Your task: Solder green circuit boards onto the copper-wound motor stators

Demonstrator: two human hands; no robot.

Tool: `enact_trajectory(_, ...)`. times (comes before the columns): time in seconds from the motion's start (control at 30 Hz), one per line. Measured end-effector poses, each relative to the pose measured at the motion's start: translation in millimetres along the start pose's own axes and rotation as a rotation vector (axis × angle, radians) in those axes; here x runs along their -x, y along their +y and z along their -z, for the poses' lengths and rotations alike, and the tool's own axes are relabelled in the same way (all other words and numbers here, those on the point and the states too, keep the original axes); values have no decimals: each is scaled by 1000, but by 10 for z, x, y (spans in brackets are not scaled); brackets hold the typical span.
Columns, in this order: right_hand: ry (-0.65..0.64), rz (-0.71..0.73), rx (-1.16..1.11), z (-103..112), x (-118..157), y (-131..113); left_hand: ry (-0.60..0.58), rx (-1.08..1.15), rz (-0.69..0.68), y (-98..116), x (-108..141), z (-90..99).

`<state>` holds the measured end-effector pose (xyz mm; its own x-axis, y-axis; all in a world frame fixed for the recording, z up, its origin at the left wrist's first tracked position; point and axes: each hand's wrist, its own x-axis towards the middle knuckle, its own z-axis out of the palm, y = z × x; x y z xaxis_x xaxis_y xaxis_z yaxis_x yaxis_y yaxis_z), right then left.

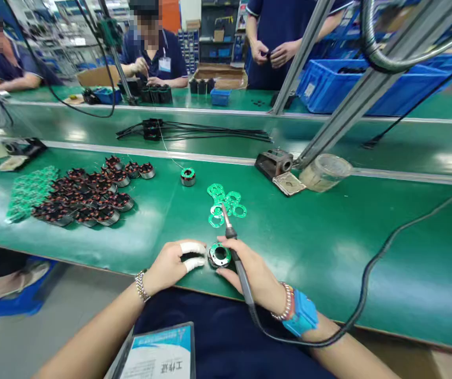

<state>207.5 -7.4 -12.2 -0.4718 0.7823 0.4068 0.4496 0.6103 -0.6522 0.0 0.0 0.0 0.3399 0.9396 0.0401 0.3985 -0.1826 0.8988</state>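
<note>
A small motor stator topped with a green ring-shaped circuit board (212,261) stands at the table's near edge, between my hands. My left hand (172,266), with white covers on thumb and forefinger, is just left of it, those two fingers apart; whether they touch it I cannot tell. My right hand (255,271) grips a soldering iron (242,273), its tip pointing away over loose green ring boards (239,211). The thumb and a finger of that same hand reach the stator's right side. Farther back sits another stator with a green board (188,180).
Many copper-wound stators (87,197) crowd the left, beside a stack of green boards (30,192). An iron stand (275,162), sponge (289,183) and round tub (325,172) are back right. The iron's cable (362,295) loops right. Co-workers sit and stand opposite.
</note>
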Motion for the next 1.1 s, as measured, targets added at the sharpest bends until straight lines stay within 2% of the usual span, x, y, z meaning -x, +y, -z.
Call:
enact_trajectory(0.13, 3, 55, -14, 5, -29, 63, 69, 161, 169, 12, -59, -67)
enact_trajectory(0.23, -22, 94, -26, 27, -30, 77, 132, 393, 279, 50, -84, -136)
enact_trajectory(0.4, -92, 81, -59, 114, -65, 36, 218, 589, 346, 108, -97, -217)
enact_trajectory(0.53, -4, 61, -92, 167, -174, -49, 176, 543, 362, 136, -111, -213)
enact_trajectory(0.7, 133, 27, -31, 94, -318, -123, 76, 453, 296, 184, -140, -176)
enact_trajectory(0.93, 147, -35, 14, -22, -322, -176, 11, 486, 297, 190, -155, -193)
enact_trajectory(1.1, 196, -55, 50, 52, -259, -232, -71, 521, 314, 164, -187, -204)
